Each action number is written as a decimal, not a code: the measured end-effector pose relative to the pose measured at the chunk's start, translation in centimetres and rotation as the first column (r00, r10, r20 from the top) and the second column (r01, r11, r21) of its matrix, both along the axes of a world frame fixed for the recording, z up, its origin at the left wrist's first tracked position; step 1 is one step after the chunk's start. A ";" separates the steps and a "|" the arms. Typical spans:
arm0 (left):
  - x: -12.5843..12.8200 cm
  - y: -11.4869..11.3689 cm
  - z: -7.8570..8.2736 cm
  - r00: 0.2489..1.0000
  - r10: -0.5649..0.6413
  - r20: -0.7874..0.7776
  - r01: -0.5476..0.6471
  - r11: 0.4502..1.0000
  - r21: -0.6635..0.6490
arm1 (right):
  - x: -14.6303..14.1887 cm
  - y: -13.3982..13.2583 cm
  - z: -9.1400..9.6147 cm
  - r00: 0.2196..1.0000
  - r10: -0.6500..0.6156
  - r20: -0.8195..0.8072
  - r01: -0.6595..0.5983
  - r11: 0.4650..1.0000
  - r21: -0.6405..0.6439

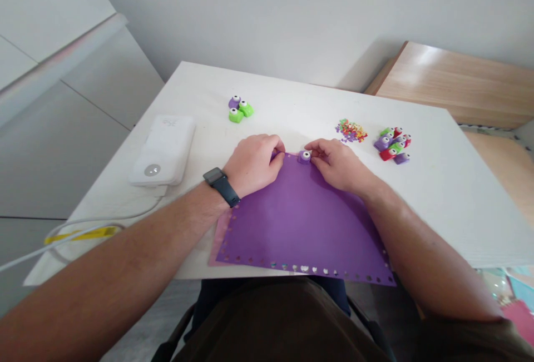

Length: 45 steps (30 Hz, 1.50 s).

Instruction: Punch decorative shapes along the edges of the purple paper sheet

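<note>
A purple sheet point(304, 217) lies on the white table point(438, 184), with a row of punched holes along its near and left edges. My left hand point(254, 163), closed in a pinch, grips the sheet's far left corner. My right hand point(336, 163) has its fingers closed round a small purple punch point(304, 156) that sits on the sheet's far edge. A pink sheet point(217, 238) peeks out beneath the purple one on the left.
Three small punches, purple and green point(240, 108), sit at the back. A heap of coloured paper bits point(351, 130) and a cluster of several punches point(394, 144) lie to the right. A white power bank point(163, 149) with a cable lies left. A wooden surface point(459, 81) stands behind.
</note>
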State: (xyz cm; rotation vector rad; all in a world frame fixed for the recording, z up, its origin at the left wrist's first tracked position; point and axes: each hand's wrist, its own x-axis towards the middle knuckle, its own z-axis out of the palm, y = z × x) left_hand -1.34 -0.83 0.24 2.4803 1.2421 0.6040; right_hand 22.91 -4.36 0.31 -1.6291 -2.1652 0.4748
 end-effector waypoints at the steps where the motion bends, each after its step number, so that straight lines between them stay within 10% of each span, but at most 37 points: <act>1: 0.0 0.0 0.0 1.000 0.001 0.001 -0.001 1.000 -0.001 | 0.0 0.0 0.0 1.000 0.005 0.012 -0.005 1.000 0.001; 45: 0.1 0.0 -0.2 1.000 0.006 0.004 -0.006 1.000 -0.002 | -0.2 -1.8 1.6 0.984 0.167 0.054 -0.176 0.944 0.279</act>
